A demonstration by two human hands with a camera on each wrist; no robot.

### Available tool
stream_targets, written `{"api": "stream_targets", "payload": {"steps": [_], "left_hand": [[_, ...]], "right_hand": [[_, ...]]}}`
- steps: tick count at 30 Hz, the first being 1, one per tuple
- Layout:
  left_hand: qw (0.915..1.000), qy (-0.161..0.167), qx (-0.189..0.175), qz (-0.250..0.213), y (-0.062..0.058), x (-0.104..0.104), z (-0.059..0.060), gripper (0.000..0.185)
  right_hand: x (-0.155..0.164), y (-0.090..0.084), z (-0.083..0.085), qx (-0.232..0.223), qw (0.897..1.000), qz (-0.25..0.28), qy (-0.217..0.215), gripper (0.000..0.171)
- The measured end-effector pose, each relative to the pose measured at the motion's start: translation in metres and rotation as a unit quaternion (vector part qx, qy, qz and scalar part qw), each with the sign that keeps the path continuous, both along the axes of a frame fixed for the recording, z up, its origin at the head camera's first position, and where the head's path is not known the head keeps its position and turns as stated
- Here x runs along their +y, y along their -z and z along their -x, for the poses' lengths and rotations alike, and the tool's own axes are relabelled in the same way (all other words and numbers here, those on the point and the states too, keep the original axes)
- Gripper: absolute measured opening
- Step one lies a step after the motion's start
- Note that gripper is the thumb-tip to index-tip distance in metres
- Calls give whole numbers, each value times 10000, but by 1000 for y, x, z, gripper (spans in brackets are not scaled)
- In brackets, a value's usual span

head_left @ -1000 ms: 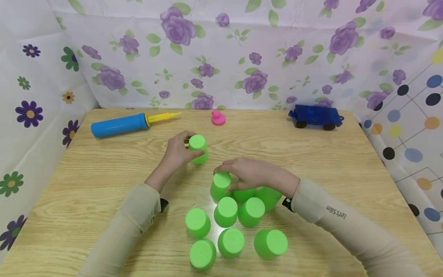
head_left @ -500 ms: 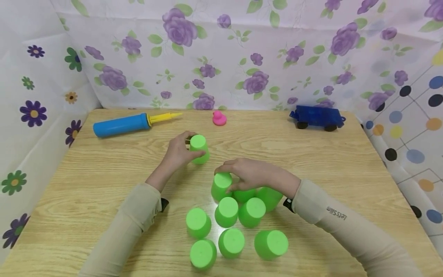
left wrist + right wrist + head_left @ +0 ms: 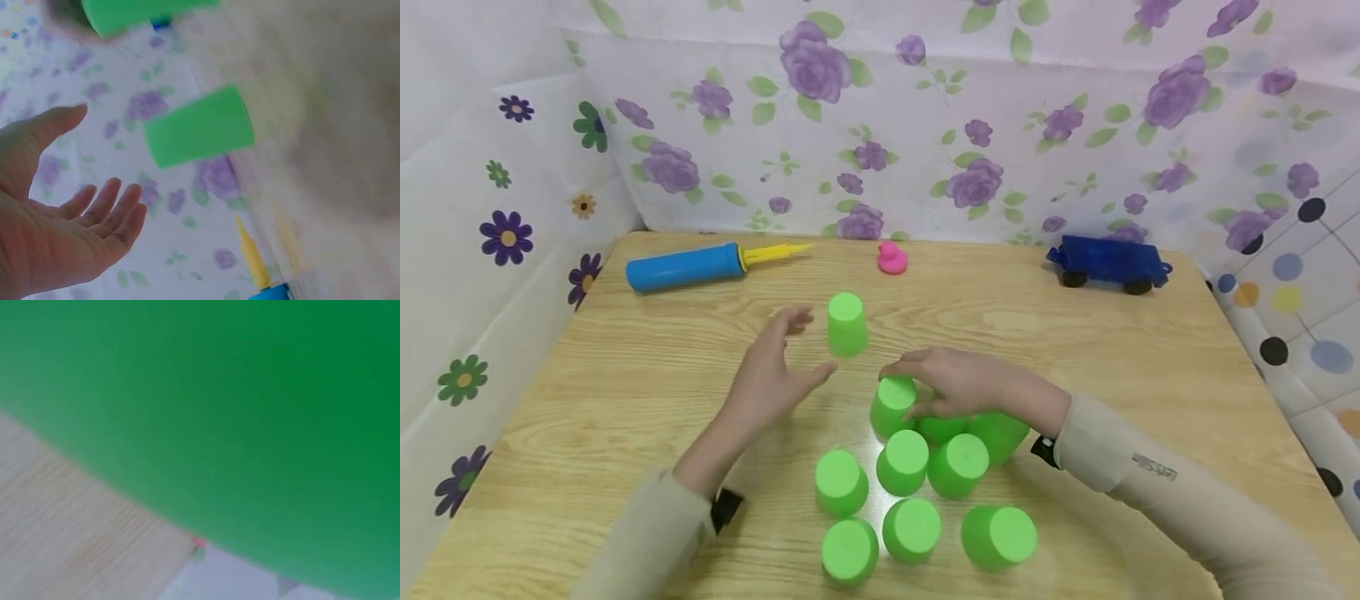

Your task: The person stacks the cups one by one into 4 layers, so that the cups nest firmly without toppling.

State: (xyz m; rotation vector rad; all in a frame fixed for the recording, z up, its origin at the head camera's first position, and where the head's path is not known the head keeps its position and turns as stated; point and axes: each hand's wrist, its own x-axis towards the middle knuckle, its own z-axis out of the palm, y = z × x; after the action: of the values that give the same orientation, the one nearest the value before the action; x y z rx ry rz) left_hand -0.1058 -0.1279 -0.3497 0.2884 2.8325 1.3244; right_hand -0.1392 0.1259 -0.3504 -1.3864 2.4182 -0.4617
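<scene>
Far L, back: blue pump (image 3: 685, 268) on counter (image 3: 587, 408). Next, L hand (image 3: 766, 379), fingers spread, released, just beside lone green cup (image 3: 847, 327), base-up. Pink duck (image 3: 892, 259) behind. R hand (image 3: 958, 382) fingers grasping 2nd cup (image 3: 892, 410), back-L of other cups (image 3: 912, 527). Blue wagon (image 3: 1108, 260) far R.

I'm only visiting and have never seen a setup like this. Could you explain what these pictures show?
There's no robot: a person works with bare left hand and right hand. The wide picture is taken from the head, the others from each wrist; a blurry green shape mostly fills the right one. On the wooden table are green cups, most with closed ends up, a blue-and-yellow pump, a pink duck and a dark blue toy wagon. The right hand grips one cup; the left hand holds nothing, beside a lone cup.
</scene>
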Motion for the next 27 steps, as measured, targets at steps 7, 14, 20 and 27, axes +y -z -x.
{"api": "stream_targets", "payload": {"steps": [7,14,20,27], "left_hand": [[9983,526,211,-123,15,-4,-81,50],[9989,311,22,-362,19,6,-112,54],[9977,-97,-34,-663,26,13,-120,52],[9939,-326,-383,-984,29,17,-118,55]], "right_hand": [[0,-7,-10,145,9992,105,371,56],[13,-26,11,299,9935,760,789,56],[29,-19,43,164,9861,924,1373,53],[26,-2,67,521,9888,686,1223,53]]}}
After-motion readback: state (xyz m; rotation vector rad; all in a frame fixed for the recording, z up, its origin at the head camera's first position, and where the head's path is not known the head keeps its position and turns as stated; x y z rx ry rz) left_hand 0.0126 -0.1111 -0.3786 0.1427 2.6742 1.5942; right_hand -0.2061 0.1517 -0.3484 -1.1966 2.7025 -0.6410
